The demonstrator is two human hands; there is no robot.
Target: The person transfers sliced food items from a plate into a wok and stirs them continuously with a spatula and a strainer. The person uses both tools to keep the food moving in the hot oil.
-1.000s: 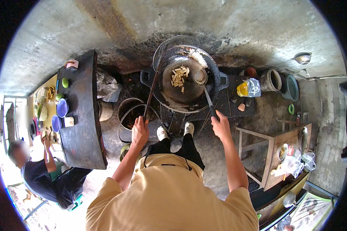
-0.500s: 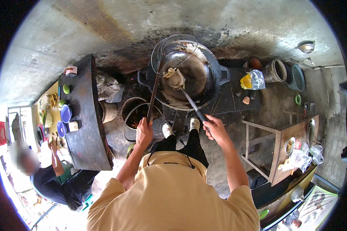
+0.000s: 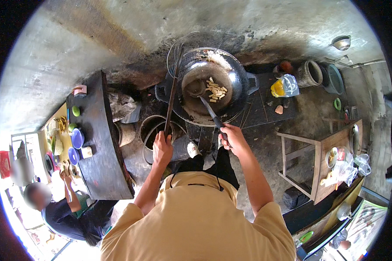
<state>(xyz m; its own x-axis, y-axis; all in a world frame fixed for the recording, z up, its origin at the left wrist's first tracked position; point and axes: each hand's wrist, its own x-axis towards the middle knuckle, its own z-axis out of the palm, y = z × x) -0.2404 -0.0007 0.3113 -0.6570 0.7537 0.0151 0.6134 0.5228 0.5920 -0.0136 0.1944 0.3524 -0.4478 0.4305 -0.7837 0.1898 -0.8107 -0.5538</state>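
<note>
A big dark wok (image 3: 238,86) with side lugs stands against the wall and has brownish liquid in its bottom. Pale, short pieces of food (image 3: 216,90) lie together right of the middle. My right hand (image 3: 234,139) is closed round the black handle of a ladle (image 3: 211,112); its bowl is down in the liquid, left of the pieces. The fingers of my left hand (image 3: 163,149) wrap the long dark handle of a wire skimmer (image 3: 173,89). Its round mesh tilts over the wok's far left rim, by the wall.
Below the wok's left side stands an open metal bucket (image 3: 152,124). A dark table (image 3: 100,148) holds purple bowls at left, where a person in dark clothes (image 3: 87,217) sits. Right are a bag of yellow liquid (image 3: 285,87), buckets (image 3: 309,74) and a wooden stool-like table (image 3: 324,161).
The pale pieces have left the ladle and now lie in the liquid to its right. The skimmer's mesh has shifted slightly toward the wall and left. My right hand has come slightly left.
</note>
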